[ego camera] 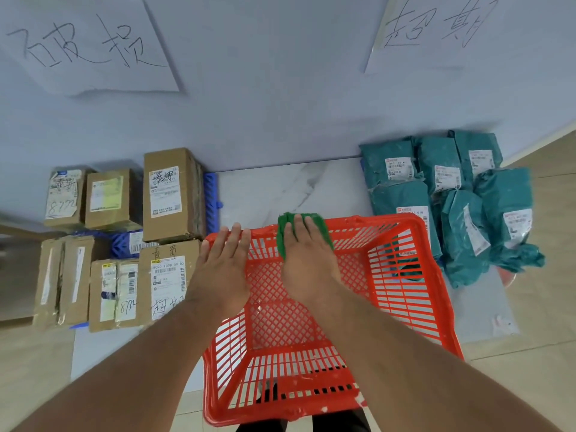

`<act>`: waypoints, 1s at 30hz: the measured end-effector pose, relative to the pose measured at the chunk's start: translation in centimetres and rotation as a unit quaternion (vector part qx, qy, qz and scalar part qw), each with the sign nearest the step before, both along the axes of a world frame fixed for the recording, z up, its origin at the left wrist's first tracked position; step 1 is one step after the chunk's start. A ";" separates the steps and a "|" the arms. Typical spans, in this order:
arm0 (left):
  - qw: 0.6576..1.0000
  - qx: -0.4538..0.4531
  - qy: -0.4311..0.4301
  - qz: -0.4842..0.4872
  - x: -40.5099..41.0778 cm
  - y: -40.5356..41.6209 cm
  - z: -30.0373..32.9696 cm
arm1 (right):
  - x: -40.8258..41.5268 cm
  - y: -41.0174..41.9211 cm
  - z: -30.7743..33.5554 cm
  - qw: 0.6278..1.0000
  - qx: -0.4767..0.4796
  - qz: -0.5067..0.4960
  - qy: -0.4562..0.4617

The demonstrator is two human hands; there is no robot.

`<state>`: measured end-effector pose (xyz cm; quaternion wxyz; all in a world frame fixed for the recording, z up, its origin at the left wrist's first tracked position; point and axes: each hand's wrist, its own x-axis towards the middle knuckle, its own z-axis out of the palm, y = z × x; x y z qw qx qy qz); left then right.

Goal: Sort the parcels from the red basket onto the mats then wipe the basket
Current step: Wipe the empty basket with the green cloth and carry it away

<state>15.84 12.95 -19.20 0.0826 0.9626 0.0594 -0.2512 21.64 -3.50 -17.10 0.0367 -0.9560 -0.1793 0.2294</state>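
Nearest is the red basket point(311, 322), a plastic tub of lattice mesh floor and slotted walls, standing on pale floor tiles and holding no parcels. Both forearms reach over it. The left hand point(223, 263) lies flat with straight fingers on the basket's far left rim, gripping nothing. The right hand point(304, 257) presses a green cloth point(288, 232), soft and crumpled, against the far rim, fingers spread over it with the cloth bunched beneath; whether the thumb curls under it cannot be told. To the left, cardboard boxes point(165, 194) sit on a blue mat point(212, 194) of ribbed plastic grid that shows between and beside them: about seven brown rectangular cartons in two rows, taped, with white printed labels and handwritten marks, the tallest standing upright at the back right of the group. To the right, just beside the basket's right wall, lie teal bags point(461, 232), about seven wrinkled plastic mailers with white labels, overlapping one another; what they lie on is mostly hidden. Between the two groups is a marbled white tile point(280, 188). Farther up, on a pale grey wall, hang two paper sheets point(90, 45) with large handwritten characters, one above each group.
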 end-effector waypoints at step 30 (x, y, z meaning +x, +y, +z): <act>0.998 -0.010 -0.059 -0.018 0.4 0.9 -0.1 | -4.1 -8.5 -3.2 0.561 0.339 -0.724 0.214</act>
